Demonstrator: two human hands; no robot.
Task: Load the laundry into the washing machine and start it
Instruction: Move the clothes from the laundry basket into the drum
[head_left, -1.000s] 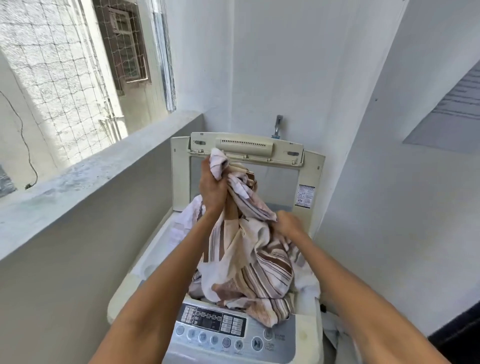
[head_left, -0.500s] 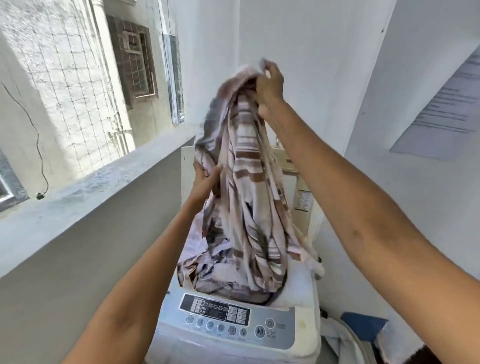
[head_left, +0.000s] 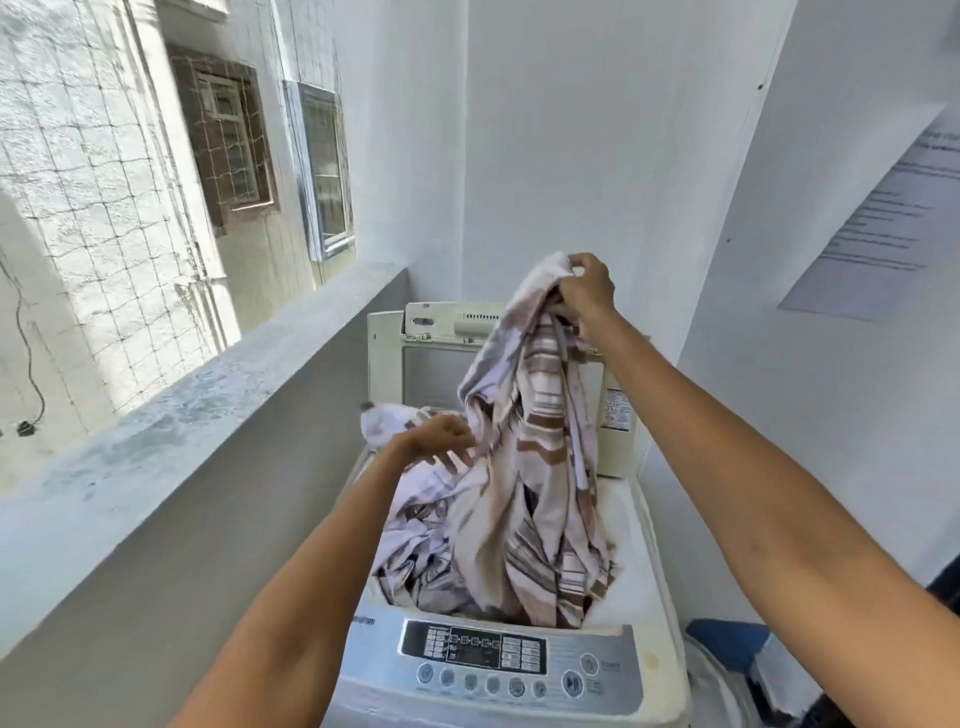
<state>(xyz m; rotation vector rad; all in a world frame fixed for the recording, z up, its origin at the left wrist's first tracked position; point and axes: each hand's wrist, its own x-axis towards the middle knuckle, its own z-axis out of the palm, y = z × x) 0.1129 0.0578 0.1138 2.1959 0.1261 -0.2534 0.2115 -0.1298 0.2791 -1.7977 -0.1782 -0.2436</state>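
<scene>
Along the left of the frame runs a grey concrete parapet ledge (head_left: 208, 395), with a netted opening above it and a barred window (head_left: 223, 140) in the upper left.

The left forearm comes up from the bottom left toward the centre. The left hand (head_left: 439, 439) sits at mid-frame, motion-blurred, its grip spread with the fingers extended and fanned to the right, just against the hanging folds of the striped bedsheet (head_left: 524, 467). It closes on nothing that can be seen.

The sheet, white with brown and tan stripes, hangs as a tall drape in the centre of the frame. Its lower part lies bunched in the tub opening of the top-loading washing machine (head_left: 644, 540), and a fold spills over the tub's left edge. The machine's lid (head_left: 415, 353) stands upright behind it. The control panel (head_left: 488, 654) with its display and row of round buttons faces the bottom centre.

The right arm reaches diagonally from the lower right up to centre-right. The right hand (head_left: 584, 288) is raised above the lid's top edge, its grip bunched around the sheet's top edge, fingers curled over the cloth.

At upper right a printed notice (head_left: 878, 228) is stuck to the white wall.
</scene>
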